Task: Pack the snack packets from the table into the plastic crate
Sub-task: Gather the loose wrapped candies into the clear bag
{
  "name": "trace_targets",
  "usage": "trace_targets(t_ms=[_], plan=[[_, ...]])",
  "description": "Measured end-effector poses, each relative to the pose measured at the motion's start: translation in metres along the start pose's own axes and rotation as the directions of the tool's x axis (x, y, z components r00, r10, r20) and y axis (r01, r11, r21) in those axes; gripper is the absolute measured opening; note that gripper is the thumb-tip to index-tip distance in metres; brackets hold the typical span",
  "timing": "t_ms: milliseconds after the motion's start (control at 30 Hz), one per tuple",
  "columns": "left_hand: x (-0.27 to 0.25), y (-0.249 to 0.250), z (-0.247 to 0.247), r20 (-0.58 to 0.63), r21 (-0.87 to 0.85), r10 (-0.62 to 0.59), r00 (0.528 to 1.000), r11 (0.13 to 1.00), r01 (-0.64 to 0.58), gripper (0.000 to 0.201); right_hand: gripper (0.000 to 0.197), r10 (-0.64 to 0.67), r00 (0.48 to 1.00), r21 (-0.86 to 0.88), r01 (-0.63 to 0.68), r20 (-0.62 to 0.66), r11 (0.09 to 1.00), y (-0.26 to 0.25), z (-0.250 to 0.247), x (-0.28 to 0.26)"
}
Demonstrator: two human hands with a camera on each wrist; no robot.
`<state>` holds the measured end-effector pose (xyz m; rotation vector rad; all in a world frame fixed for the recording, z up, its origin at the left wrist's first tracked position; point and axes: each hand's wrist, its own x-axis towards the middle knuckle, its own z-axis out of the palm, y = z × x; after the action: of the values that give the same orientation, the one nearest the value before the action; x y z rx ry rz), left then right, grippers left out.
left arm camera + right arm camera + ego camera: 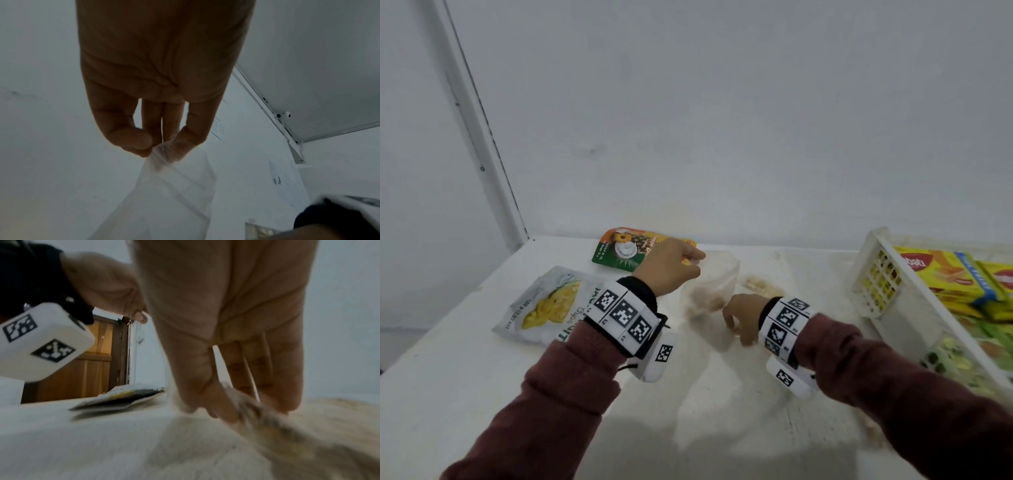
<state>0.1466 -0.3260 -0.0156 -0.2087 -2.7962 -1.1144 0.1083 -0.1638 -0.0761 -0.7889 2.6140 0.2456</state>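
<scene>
A clear plastic bag of brownish snacks (717,277) stands at mid-table. My left hand (697,258) pinches its top edge between thumb and fingers, as the left wrist view shows: left hand (156,147), clear bag (170,194). My right hand (734,325) is lower and to the right, its thumb and fingers closed on the bag's lower part; the right wrist view blurs that hand (230,405) and the bag (287,426). The white plastic crate (873,270) sits at the right edge with yellow wafer packets (941,274) inside.
A white jackfruit-chips packet (548,305) lies flat at the left, also the packet (123,397) in the right wrist view. A green and orange pineapple packet (619,250) lies by the back wall. A pale snack heap (760,286) shows behind my right hand.
</scene>
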Motion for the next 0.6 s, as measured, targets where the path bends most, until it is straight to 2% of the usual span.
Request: trace_targets(t_ms=[67, 133, 233, 333, 400, 467, 567, 600], plan=[[0.000, -0.001, -0.001, 0.008, 0.012, 0.011, 1.000, 1.000, -0.011, 0.036, 0.032, -0.003, 0.999, 0.037, 0.005, -0.047, 0.999, 0.002, -0.004, -0.001], [0.001, -0.001, -0.002, 0.013, 0.013, 0.021, 1.000, 1.000, -0.021, 0.035, 0.026, 0.012, 0.988, 0.128, 0.008, -0.155, 0.992, 0.008, -0.009, -0.007], [0.004, -0.001, -0.004, 0.029, 0.014, 0.040, 0.999, 0.999, -0.041, 0.034, 0.030, 0.053, 0.953, 0.273, 0.032, -0.298, 0.961, 0.022, -0.021, -0.022], [0.006, -0.001, -0.004, 0.041, 0.003, 0.055, 0.998, 0.998, -0.055, 0.033, 0.038, 0.147, 0.925, 0.417, 0.012, -0.349, 0.909, 0.035, -0.028, -0.037], [0.008, -0.001, -0.004, 0.041, -0.016, 0.057, 0.998, 0.998, -0.056, 0.032, 0.036, 0.228, 0.937, 0.501, -0.069, -0.263, 0.863, 0.042, -0.025, -0.042], [0.009, -0.001, -0.003, 0.050, -0.018, 0.065, 0.997, 0.998, -0.064, 0.031, 0.031, 0.269, 0.953, 0.470, -0.175, -0.139, 0.865, 0.044, -0.017, -0.046], [0.011, 0.000, -0.001, 0.070, -0.007, 0.090, 0.993, 0.996, -0.090, 0.030, 0.059, 0.269, 0.962, 0.285, -0.269, 0.038, 0.920, 0.044, -0.003, -0.047], [0.012, 0.000, -0.001, 0.077, -0.007, 0.095, 0.992, 0.995, -0.095, 0.029, 0.063, 0.268, 0.960, 0.253, -0.279, 0.077, 0.927, 0.042, 0.001, -0.047]])
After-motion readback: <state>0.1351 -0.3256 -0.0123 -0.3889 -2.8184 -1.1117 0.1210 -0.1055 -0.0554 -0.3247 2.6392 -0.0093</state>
